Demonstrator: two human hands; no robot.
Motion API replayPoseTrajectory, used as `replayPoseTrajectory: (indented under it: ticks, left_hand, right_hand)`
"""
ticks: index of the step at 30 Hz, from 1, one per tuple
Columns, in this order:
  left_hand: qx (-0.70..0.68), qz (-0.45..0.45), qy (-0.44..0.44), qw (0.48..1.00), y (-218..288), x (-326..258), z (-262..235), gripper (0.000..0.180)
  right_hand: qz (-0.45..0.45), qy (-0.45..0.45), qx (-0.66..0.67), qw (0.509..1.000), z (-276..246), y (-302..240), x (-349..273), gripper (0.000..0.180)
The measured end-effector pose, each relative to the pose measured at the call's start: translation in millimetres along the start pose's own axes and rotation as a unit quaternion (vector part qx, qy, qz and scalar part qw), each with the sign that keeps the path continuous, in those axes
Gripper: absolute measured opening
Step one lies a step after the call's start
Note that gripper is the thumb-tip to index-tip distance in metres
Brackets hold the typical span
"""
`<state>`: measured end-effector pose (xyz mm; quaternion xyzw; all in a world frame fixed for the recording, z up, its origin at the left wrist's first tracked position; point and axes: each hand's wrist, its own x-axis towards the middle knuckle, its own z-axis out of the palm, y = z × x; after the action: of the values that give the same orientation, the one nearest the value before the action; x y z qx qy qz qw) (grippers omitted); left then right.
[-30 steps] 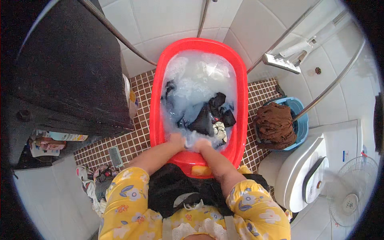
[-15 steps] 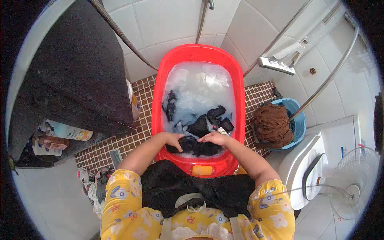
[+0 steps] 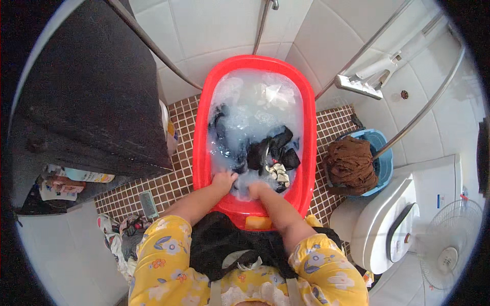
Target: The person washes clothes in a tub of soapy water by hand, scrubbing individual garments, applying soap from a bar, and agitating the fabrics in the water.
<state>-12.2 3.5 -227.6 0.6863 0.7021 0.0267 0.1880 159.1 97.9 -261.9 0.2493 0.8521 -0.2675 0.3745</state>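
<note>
A long red plastic tub [image 3: 203, 127] stands on the tiled floor, filled with soapy water and dark clothes [image 3: 273, 150]. Both my hands are plunged into the water at the tub's near end. My left hand [image 3: 223, 179] is at the near left, knuckles above the foam. My right hand [image 3: 255, 188] is close beside it, partly under the suds. What the fingers hold under the water is hidden. A small pale patterned cloth [image 3: 278, 172] floats just right of my right hand.
A blue basin [image 3: 380, 143] with brown cloth [image 3: 351, 163] sits right of the tub. A white toilet [image 3: 388, 224] and a fan [image 3: 449, 245] are at the right. A dark cabinet [image 3: 87, 97] looms at the left, with a scrub brush [image 3: 148, 204] on the floor.
My hands held a dark garment above the water half a second ago; now they are pushed down into the suds at the near end. The camera view has also shifted.
</note>
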Motion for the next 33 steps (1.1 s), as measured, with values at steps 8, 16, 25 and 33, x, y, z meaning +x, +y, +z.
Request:
replayPoseTrajectory:
  ticks: [8, 16, 25, 33]
  left_hand:
    - [0.058, -0.011, -0.148, 0.987, 19.2, -15.9, -133.3, 0.029]
    - [0.247, 0.241, 0.005, 0.938, 130.6, -46.1, -290.9, 0.021]
    - [0.413, 0.376, 0.217, 0.800, 190.4, -87.5, -409.3, 0.008]
    - [0.442, 0.421, 0.269, 0.745, 209.7, -102.6, -457.5, 0.006]
  right_hand:
    - [-0.035, 0.143, 0.004, 0.989, -78.3, 42.2, -107.4, 0.064]
    - [-0.026, 0.195, 0.152, 0.968, -134.0, 37.1, -221.2, 0.096]
    - [-0.218, 0.348, 0.181, 0.894, -150.3, -15.4, -282.1, 0.143]
    - [-0.303, 0.378, 0.292, 0.824, -169.9, -18.3, -291.4, 0.139]
